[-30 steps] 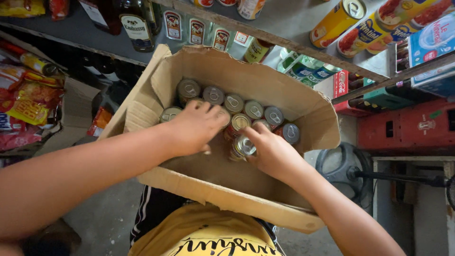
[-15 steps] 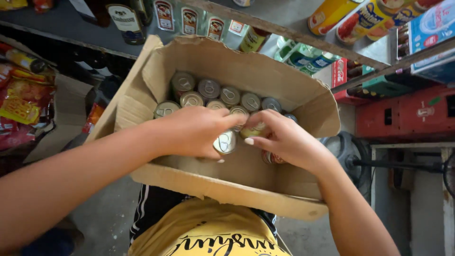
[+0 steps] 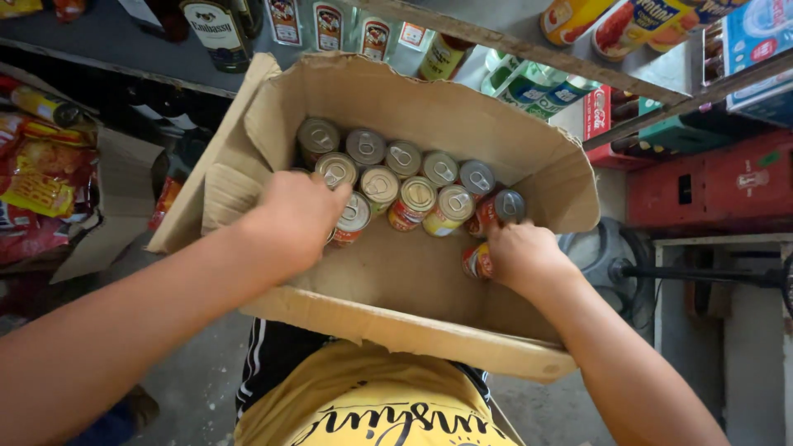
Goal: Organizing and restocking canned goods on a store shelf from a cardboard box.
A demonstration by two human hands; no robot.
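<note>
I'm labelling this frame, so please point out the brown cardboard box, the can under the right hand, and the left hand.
Brown cardboard box (image 3: 429, 111), head view, inner back wall.
Small red-labelled tin can (image 3: 477, 260), head view, its side.
Left hand (image 3: 293, 216), head view, back of hand.

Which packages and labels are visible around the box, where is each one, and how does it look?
Cardboard box: centre, brown, open.
Cans: rows inside the box, round silver pull-tab lids, red and yellow labels.
Left hand: on the left cans.
Right hand: on a can at the right.
Snack packets: far left, red and yellow.
Crates: right, red.
Bottles: top shelf, pale labels.
</note>
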